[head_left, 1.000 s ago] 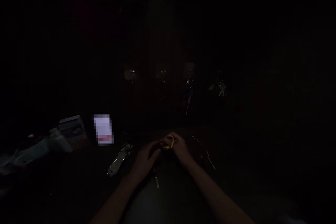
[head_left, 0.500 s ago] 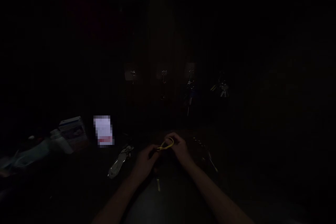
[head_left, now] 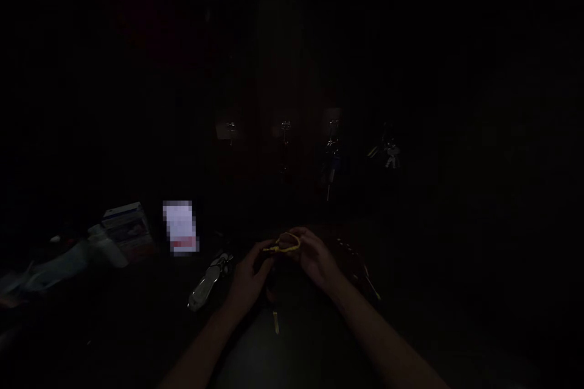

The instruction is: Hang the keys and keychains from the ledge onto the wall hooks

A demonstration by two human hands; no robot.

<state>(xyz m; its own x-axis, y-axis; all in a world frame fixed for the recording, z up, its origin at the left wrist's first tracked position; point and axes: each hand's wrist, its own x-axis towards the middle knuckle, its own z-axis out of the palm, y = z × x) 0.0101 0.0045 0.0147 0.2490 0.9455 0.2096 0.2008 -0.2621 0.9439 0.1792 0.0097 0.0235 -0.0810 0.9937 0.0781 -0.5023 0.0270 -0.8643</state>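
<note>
The scene is very dark. A loop of yellow cord (head_left: 288, 249) is stretched between my two hands, low in the middle of the view. My left hand (head_left: 250, 273) pinches its left end, where the cord bunches into what may be a knot. On the other side, the fingers of my right hand (head_left: 316, 258) are closed on the right side of the loop. Below the hands, a short yellow end (head_left: 275, 322) hangs or lies; I cannot tell whether it belongs to the same cord.
A blurred bright screen (head_left: 180, 227) glows to the left, beside a box (head_left: 128, 231) and a pale bottle (head_left: 107, 246). A shiny pale long object (head_left: 205, 285) lies near my left hand. A striped cord (head_left: 347, 247) lies right. Metal clips (head_left: 285, 126) and keys (head_left: 391, 155) hang behind.
The loop has opened wider and turned flatter between my hands. My right hand has shifted slightly right, and my left fingers have moved up a little along the cord.
</note>
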